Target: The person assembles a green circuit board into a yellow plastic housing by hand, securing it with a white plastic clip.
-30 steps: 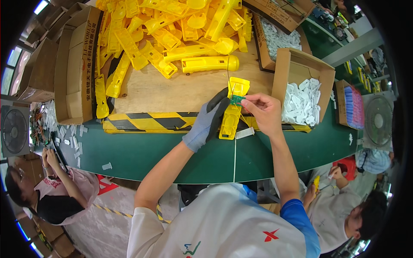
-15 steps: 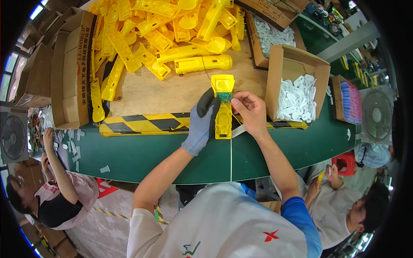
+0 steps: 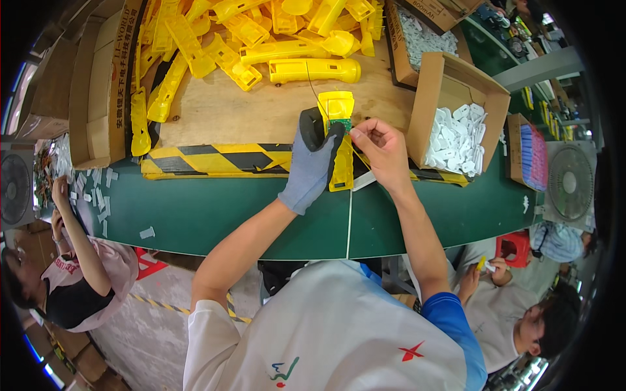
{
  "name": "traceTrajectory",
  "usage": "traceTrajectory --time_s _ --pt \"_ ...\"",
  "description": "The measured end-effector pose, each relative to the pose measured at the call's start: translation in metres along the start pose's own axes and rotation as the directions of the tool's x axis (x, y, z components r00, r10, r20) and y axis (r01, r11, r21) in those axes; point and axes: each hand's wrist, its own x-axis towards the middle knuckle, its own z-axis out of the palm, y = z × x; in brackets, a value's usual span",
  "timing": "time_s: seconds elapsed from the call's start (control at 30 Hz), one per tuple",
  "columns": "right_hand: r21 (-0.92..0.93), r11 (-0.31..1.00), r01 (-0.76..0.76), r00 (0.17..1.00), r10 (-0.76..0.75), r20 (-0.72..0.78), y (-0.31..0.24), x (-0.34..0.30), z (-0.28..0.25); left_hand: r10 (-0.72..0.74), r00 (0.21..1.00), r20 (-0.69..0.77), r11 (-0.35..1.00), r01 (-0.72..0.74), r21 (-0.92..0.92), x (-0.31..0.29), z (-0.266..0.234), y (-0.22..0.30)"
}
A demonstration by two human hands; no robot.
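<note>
Both of our hands meet over the near edge of the workbench: our gloved left hand [image 3: 312, 166] is clamped around a yellow plastic casing half [image 3: 339, 140], while our bare right hand [image 3: 380, 153] pinches at the small green circuit board [image 3: 343, 124] seated in the casing's upper part, fingers closed together on or just beside it; we cannot tell whether they actually grip it.

From largest to smallest, we see the green table [image 3: 261, 215] running across the view, and on it a wooden board [image 3: 261, 111] edged with black-and-yellow hazard tape [image 3: 222, 159]. A heap of yellow casing parts [image 3: 248, 32] covers the far side of the board, with 1 assembled yellow tube-shaped body [image 3: 315, 70] lying crosswise just beyond our hands. An open cardboard box of small white plastic parts [image 3: 456, 137] stands to our right, near the right hand, and a long cardboard carton [image 3: 98, 85] lies to our left.

The casing half sits directly ahead of us, between both hands, its long axis running away from us, wide end farthest. Our left hand holds it from its left side; our right hand is the nearer one to the circuit board and to the white parts box.

Other people work below the table at both lower corners.
</note>
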Motion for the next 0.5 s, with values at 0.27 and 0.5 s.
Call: traceTrajectory --time_s 0.27,0.5 --pt "-0.072 0.994 0.078 0.996 -0.081 -0.044 0.007 0.004 0.004 -0.065 0.998 -0.001 0.996 0.064 -0.069 0.005 -0.003 0.001" --pt "-0.282 0.946 0.163 0.985 -0.14 0.098 -0.018 -0.02 -0.012 -0.008 0.998 0.056 0.98 0.019 -0.198 0.009 -0.008 -0.008"
